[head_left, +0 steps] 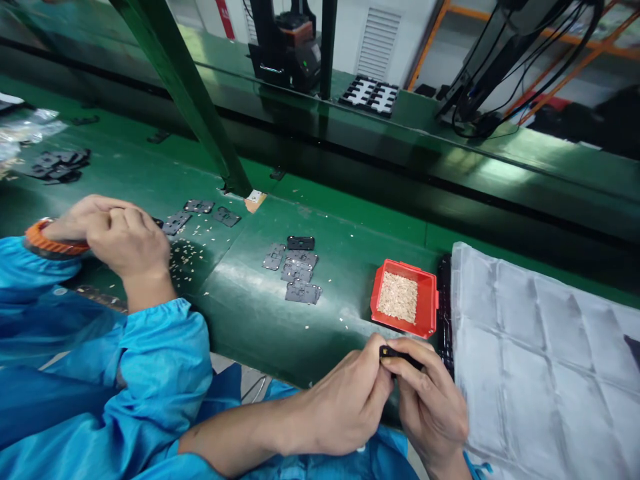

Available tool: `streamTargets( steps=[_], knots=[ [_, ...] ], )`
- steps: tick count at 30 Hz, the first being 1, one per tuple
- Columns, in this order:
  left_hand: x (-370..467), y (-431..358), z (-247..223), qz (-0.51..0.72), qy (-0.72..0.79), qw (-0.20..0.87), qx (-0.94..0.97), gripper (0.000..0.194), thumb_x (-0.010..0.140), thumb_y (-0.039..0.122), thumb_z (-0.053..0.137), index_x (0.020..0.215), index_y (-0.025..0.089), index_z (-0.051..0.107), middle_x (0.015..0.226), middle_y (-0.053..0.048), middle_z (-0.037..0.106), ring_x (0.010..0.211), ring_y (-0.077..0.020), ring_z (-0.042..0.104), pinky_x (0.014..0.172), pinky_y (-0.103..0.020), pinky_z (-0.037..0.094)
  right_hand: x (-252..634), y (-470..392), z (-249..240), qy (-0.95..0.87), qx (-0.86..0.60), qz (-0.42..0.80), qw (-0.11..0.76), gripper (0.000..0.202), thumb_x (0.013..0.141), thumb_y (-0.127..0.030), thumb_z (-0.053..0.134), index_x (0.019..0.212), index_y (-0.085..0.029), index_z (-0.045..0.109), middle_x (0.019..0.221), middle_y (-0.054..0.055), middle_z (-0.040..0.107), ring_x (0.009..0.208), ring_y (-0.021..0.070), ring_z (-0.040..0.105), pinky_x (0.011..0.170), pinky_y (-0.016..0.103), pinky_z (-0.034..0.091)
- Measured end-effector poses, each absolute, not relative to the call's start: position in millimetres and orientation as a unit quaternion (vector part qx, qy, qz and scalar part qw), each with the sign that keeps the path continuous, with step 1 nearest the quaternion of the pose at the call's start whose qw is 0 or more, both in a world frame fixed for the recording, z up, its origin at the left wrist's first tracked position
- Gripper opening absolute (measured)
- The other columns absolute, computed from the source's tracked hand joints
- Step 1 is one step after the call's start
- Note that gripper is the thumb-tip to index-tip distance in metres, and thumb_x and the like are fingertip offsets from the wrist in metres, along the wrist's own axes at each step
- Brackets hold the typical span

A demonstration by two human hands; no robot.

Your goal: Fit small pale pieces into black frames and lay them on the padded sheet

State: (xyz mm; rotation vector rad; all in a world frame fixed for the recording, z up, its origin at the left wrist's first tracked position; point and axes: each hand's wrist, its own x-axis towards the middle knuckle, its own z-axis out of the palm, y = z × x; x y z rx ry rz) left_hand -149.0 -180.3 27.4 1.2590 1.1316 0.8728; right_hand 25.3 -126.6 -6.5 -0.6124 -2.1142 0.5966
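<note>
Left hand: at lower centre, the left hand [347,400] had its fingers closed on 1 end of the black part.
Right hand: the right hand [433,397] pinched the same piece between thumb and fingers.
Black part: the black part [409,358] was between the 2 hands (a small yellow patch showed at its end), just below the red bin.
Red bin: the red bin [428,303] held pale chips [397,297], right of centre.
Grey plates: the grey plates [303,292] lay mid-frame on the green table [240,300].
Tray: the pale tray [525,360] filled the lower right.
Co-worker: 2 hands [133,243] met at left.
</note>
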Motion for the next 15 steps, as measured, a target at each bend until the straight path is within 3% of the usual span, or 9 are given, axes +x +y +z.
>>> streamTargets(
  steps=[4, 7, 12, 15],
  knots=[
    [-154, -182, 25, 0.369, 0.478, 0.590, 0.536, 0.011, 0.110, 0.028, 0.033, 0.102, 0.023, 0.038, 0.076, 0.005, 0.046, 0.063, -0.0132, 0.044, 0.061, -0.028, 0.036, 29, -130, -11, -0.810, -0.268, 0.268, 0.447, 0.037, 0.093, 0.006, 0.060, 0.114, -0.021, 0.073, 0.119, 0.009, 0.072, 0.108, 0.0217, 0.074, 0.090, 0.039, 0.066],
    [-160, -185, 22, 0.390, 0.483, 0.597, 0.509, 0.016, 0.111, 0.032, 0.034, 0.101, 0.023, 0.041, 0.078, 0.003, 0.049, 0.065, -0.0130, 0.046, 0.062, -0.027, 0.038, 29, -135, -12, -0.733, -0.348, 0.334, 0.480, 0.027, 0.097, -0.006, 0.067, 0.119, -0.022, 0.070, 0.120, 0.010, 0.073, 0.109, 0.0231, 0.076, 0.090, 0.039, 0.067],
    [-160, -188, 15, 0.435, 0.473, 0.591, 0.487, 0.029, 0.113, 0.040, 0.033, 0.099, 0.020, 0.049, 0.071, 0.004, 0.047, 0.062, -0.0125, 0.044, 0.060, -0.025, 0.038, 33, -142, -1, -0.692, -0.402, 0.465, 0.377, 0.028, 0.101, -0.022, 0.069, 0.129, -0.023, 0.068, 0.112, 0.010, 0.081, 0.095, 0.0212, 0.082, 0.074, 0.025, 0.068],
    [-159, -188, 10, 0.464, 0.476, 0.568, 0.486, 0.035, 0.115, 0.041, 0.027, 0.096, 0.020, 0.048, 0.067, 0.005, 0.042, 0.057, -0.0119, 0.041, 0.059, -0.026, 0.037, 51, -142, 12, -0.674, -0.405, 0.488, 0.378, 0.024, 0.102, -0.026, 0.068, 0.126, -0.023, 0.067, 0.114, 0.010, 0.079, 0.079, 0.0175, 0.080, 0.069, 0.024, 0.067]
  ],
)
